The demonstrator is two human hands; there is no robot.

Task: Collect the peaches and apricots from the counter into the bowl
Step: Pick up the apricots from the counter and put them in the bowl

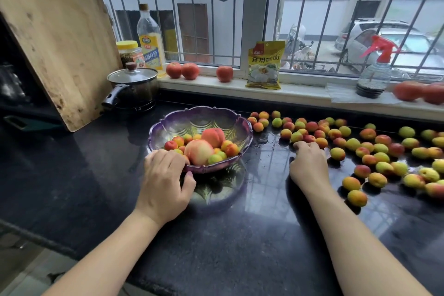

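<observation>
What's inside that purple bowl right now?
The purple bowl holds two peaches and about a dozen small apricots. The left hand grips its near rim, hiding some fruit there; anything beneath the peaches is covered too.

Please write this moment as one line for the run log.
left hand: holds bowl rim | right hand: on counter, fingers curled at apricots | in bowl: two peaches, some apricots | many apricots left

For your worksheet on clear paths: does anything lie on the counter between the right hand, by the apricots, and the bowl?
Nothing visible does. Between the right hand and the purple glass bowl lies only bare, wet black counter; the left hand holds the bowl's opposite near rim.
</observation>
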